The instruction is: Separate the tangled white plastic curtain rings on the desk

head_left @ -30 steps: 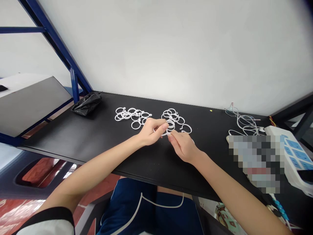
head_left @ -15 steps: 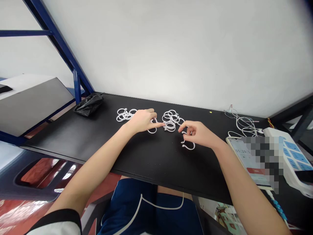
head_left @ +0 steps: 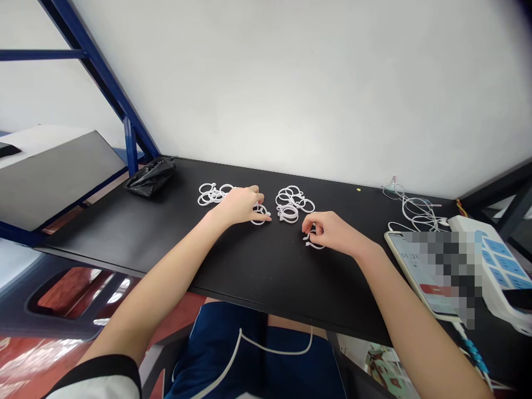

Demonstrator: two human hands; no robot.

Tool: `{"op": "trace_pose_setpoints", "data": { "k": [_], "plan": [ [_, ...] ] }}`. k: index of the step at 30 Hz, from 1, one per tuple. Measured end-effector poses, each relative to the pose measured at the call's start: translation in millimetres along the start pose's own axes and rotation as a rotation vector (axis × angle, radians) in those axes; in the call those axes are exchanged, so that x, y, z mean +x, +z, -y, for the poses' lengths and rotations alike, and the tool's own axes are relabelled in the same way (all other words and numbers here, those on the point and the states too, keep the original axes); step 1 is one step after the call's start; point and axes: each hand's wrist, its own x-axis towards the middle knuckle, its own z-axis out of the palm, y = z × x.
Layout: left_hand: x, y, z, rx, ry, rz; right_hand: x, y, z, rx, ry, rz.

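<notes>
White rings (head_left: 298,204) lie between black bag (head_left: 150,177) and phone (head_left: 415,274).

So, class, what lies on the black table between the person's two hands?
In the head view, a cluster of white rings lies between the left hand and the right hand.

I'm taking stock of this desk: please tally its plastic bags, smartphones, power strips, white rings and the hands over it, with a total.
Plastic bag: 1
Smartphone: 1
Power strip: 1
White rings: at least 8, overlapping and partly hidden
Hands, left hand and right hand: 2
Total: at least 13
</notes>
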Motion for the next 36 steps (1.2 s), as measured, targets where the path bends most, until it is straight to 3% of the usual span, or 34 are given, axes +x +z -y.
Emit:
{"op": "trace_pose_setpoints", "data": {
  "k": [7, 10, 14, 18, 24, 28, 36],
  "plan": [
    [-1.1, -2.5, -4.2, -0.012, 0.012, -0.053, 1.9, 7.0, -6.4, 0.025, -0.074, -0.085],
    [-2.5, -5.5, -10.8, -0.075, 0.037, -0.134, 4.3, 10.2, -5.0, 0.125, -0.122, -0.183],
    [-6.3, -8.1, -23.5, -0.279, 0.169, -0.211, 6.8, 14.6, 1.7, 0.294, -0.180, -0.359],
    [-10.5, -3.9, -41.1, -0.488, 0.268, -0.184, 5.9, 20.0, 9.8, 0.390, -0.274, -0.501],
    [-11.7, 3.7, -60.9, -0.622, 0.284, -0.080, 3.3, 26.4, 18.3, 0.403, -0.394, -0.619],
    [-10.8, 4.1, -60.3, -0.679, 0.280, -0.079, 4.0, 26.7, 18.0, 0.419, -0.391, -0.630],
    [-8.9, 3.5, -52.1, -0.716, 0.307, -0.154, 0.0, 25.2, 20.2, 0.558, -0.356, -0.519]
  ]
}}
